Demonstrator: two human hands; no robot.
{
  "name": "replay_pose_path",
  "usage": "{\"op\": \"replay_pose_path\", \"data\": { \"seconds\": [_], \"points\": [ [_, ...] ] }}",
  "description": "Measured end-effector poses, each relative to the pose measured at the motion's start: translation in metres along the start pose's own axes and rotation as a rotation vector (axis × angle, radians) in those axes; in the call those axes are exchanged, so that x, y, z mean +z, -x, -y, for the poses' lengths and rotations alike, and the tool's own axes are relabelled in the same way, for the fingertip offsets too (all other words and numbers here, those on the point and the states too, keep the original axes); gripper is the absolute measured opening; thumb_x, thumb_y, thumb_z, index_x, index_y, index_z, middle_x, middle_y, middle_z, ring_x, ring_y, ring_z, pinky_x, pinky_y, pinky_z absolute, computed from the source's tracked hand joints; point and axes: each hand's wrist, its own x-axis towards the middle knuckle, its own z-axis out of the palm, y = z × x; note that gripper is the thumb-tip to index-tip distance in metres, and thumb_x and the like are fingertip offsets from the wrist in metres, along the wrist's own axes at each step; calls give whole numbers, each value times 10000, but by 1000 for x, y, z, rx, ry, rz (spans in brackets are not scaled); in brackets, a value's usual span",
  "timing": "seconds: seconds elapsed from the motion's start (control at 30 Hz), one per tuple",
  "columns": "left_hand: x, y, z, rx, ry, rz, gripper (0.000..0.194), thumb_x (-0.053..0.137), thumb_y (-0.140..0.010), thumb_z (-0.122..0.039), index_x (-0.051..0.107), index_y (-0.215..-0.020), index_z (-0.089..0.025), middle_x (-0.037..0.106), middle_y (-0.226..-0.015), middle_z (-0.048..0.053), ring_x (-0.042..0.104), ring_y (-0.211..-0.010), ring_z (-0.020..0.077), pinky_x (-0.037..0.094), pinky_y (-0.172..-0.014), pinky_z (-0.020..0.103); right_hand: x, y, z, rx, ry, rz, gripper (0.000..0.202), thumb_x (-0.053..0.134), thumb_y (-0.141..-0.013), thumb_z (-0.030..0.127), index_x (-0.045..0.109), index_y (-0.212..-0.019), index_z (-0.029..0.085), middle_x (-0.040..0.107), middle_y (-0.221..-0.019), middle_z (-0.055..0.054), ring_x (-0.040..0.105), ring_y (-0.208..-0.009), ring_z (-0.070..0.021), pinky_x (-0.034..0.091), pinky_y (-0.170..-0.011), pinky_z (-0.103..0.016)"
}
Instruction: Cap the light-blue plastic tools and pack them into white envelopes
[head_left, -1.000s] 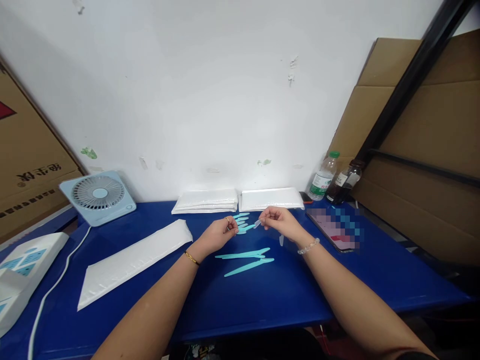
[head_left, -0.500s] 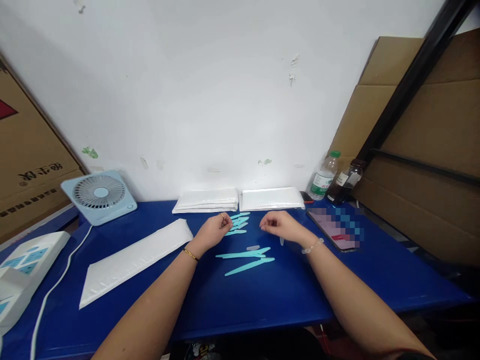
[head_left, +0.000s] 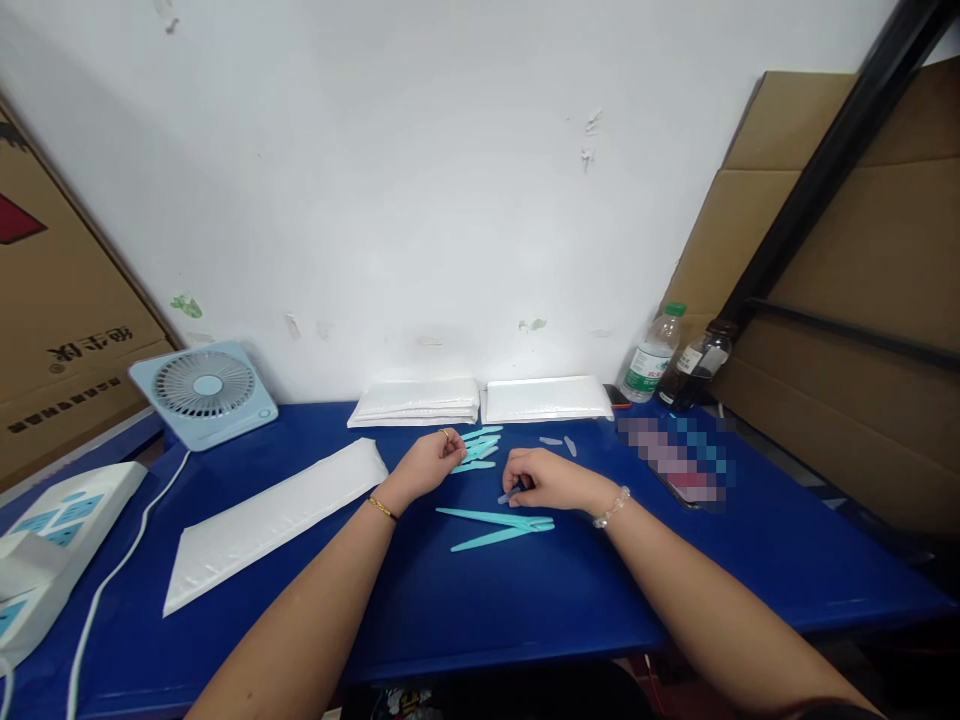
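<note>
My left hand [head_left: 433, 463] is closed at the left ends of several turquoise sticks [head_left: 484, 451]; whether it grips one is hidden. My right hand [head_left: 546, 480] is closed, its fingertips on a small translucent piece [head_left: 509, 496] on the blue table. Just below, more turquoise sticks [head_left: 491, 541] lie across one another, their right ends together. Behind my right hand lie two other small translucent pieces [head_left: 550, 441].
White padded envelopes [head_left: 551, 398] are stacked by the wall, and one envelope [head_left: 274, 520] lies at the left. A fan [head_left: 202, 392] and power strip [head_left: 64, 540] stand far left. At the right are bottles [head_left: 651, 355] and a phone [head_left: 686, 480].
My right hand has moved down and slightly left onto the small translucent piece. The two pieces behind it have come into view. My left hand has hardly moved.
</note>
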Motion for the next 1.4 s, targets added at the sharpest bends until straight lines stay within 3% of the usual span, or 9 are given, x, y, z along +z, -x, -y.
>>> {"op": "replay_pose_path", "data": {
  "seconds": [0.17, 0.4, 0.6, 0.93, 1.17, 1.27, 1.4],
  "points": [
    [0, 0, 0, 8, -3, 16, 239, 497, -816, -423, 561, -813, -192, 601, -706, -7, 517, -611, 124, 381, -566, 231, 4, -5, -6, 11, 156, -140, 75, 571, -734, 112, 613, -727, 175, 591, -733, -16, 530, -634, -123, 386, -588, -229],
    [-1, 2, -3, 52, -52, 44, 251, 499, -821, -421, 586, -840, -187, 605, -726, 1, 518, -647, 131, 379, -582, 229, -5, 0, -21, 197, -153, -327, 185, 471, -875, 297, 618, -914, 192, 633, -711, -5, 570, -601, -127, 423, -562, -235],
    [0, 3, -6, 67, -92, 75, 243, 493, -821, -404, 595, -855, -186, 615, -743, 0, 523, -668, 134, 377, -592, 227, -3, -2, -22, 167, -264, -325, 264, 501, -868, 366, 657, -990, 191, 667, -784, -37, 608, -672, -146, 466, -611, -253],
    [0, 2, -11, 69, -92, 32, 242, 496, -822, -402, 594, -850, -183, 615, -741, 1, 518, -663, 132, 384, -605, 236, -5, -5, -14, 174, -453, -416, 286, 602, -795, 433, 621, -899, 168, 654, -759, -35, 636, -650, -142, 500, -628, -262],
    [4, 5, -17, 101, -19, 71, 230, 498, -827, -385, 590, -868, -178, 621, -759, 2, 530, -681, 129, 392, -617, 232, 7, -11, -9, 129, -537, -355, 268, 619, -793, 411, 621, -900, 165, 664, -730, -30, 650, -676, -152, 513, -654, -275],
    [4, 4, -16, 87, -86, 56, 231, 487, -837, -383, 598, -861, -181, 625, -758, 5, 543, -689, 137, 395, -624, 241, 0, -7, -12, 137, -442, -346, 256, 608, -803, 377, 629, -949, 168, 680, -786, -45, 652, -738, -165, 514, -697, -292],
    [-2, 5, -15, 30, -319, -28, 228, 533, -815, -363, 614, -963, -209, 646, -913, 33, 574, -823, 183, 411, -708, 277, -32, 17, -27, 172, -44, -322, 145, 614, -777, 272, 677, -870, 181, 641, -888, -54, 599, -737, -153, 479, -683, -280]
  ]
}}
